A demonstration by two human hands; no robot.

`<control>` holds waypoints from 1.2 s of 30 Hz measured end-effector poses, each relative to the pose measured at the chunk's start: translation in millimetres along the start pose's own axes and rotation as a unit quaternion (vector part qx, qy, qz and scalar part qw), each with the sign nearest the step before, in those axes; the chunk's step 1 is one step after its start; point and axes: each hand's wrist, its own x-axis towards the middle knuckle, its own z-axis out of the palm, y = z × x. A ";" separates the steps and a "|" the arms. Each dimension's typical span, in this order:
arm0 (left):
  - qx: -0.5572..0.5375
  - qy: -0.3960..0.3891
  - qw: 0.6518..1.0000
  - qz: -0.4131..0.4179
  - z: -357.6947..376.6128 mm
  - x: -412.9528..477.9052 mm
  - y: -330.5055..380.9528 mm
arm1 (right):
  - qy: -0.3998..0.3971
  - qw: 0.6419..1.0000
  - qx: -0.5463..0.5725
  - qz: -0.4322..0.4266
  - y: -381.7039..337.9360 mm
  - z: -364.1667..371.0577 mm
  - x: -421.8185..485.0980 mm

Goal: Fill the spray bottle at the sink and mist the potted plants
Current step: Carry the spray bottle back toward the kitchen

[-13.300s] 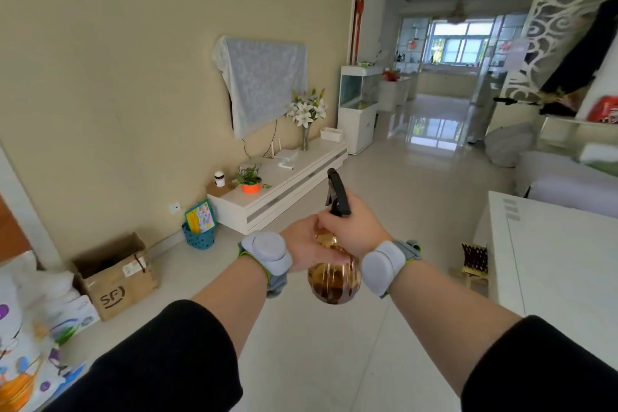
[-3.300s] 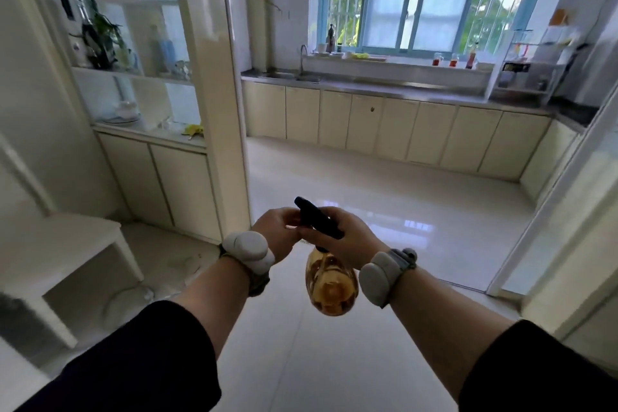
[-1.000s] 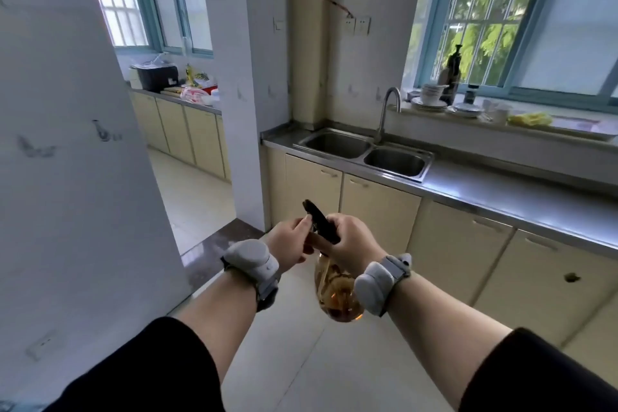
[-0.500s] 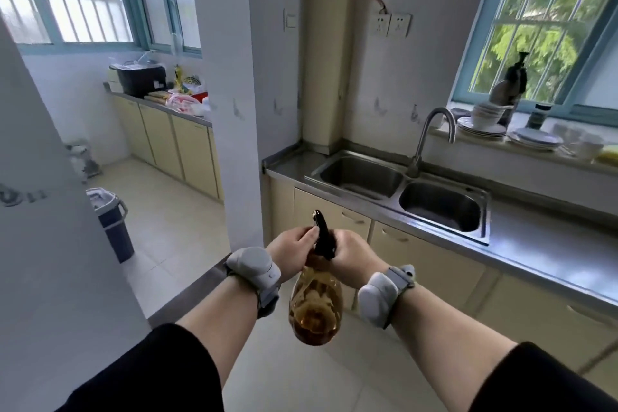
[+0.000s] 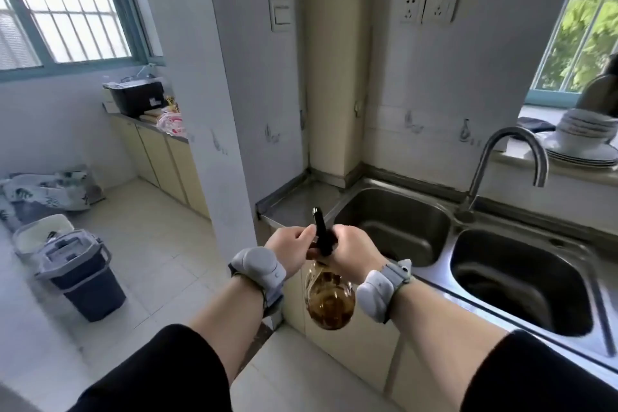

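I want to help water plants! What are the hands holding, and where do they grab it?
Both hold the amber spray bottle: right hand round its neck, left hand on the black spray head.

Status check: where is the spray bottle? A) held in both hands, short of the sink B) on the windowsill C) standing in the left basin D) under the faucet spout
A: the left hand and right hand grip the spray bottle at its top, and it hangs short of the sink.

Single head-worn wide-angle view, facing forward and down, close to sink point(image 5: 394, 221)
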 end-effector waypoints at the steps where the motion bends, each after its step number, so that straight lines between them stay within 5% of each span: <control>1: 0.006 0.004 1.000 -0.005 2.0 25.0 2.7 | 0.000 1.000 -0.006 0.008 6.6 -2.0 27.1; 17: 0.047 -0.055 0.997 -0.004 1.9 380.5 -30.6 | -0.017 0.991 -0.091 0.097 88.0 38.4 362.9; 36: 0.060 -0.151 0.987 0.007 16.1 588.4 -89.9 | -0.049 0.981 -0.065 0.175 146.9 82.5 536.1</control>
